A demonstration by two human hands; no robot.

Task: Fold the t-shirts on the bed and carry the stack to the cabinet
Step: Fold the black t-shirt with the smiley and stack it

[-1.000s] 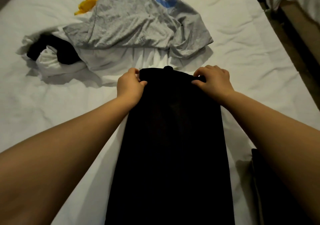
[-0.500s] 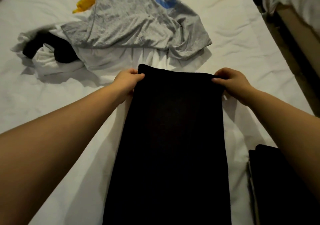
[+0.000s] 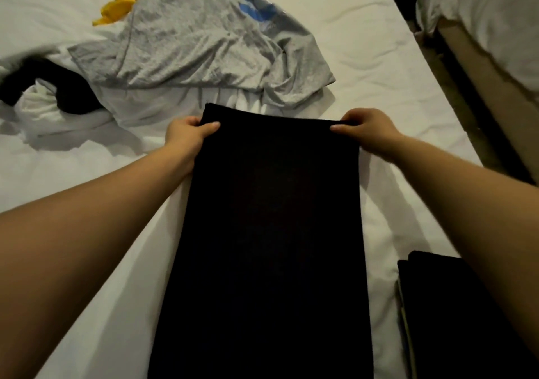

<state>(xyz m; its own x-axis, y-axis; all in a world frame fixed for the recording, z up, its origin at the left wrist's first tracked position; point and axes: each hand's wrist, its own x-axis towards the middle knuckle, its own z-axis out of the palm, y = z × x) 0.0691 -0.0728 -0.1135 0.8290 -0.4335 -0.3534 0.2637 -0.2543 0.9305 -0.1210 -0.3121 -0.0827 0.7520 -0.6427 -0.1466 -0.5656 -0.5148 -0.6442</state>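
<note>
A black t-shirt [image 3: 268,233], folded into a long narrow strip, lies lengthwise on the white bed [image 3: 364,43] in front of me. My left hand [image 3: 186,136] pinches its far left corner, thumb on top. My right hand [image 3: 367,129] pinches the far right corner the same way. Beyond it lies a crumpled grey t-shirt [image 3: 198,40] with a blue print. A yellow garment [image 3: 119,8] pokes out behind the grey one. A white and black bundle of clothes [image 3: 58,98] sits at the far left. A folded dark stack [image 3: 455,314] rests at the lower right, partly behind my right forearm.
The bed's right edge runs diagonally from top centre down to the right. Past a dark gap [image 3: 478,128] stands a second bed [image 3: 490,23] with white bedding. Bare sheet stretches along the left side and the far right of the bed.
Both hands slid apart from near the middle of the shirt's far edge out to its two corners. That edge now lies straight and flat.
</note>
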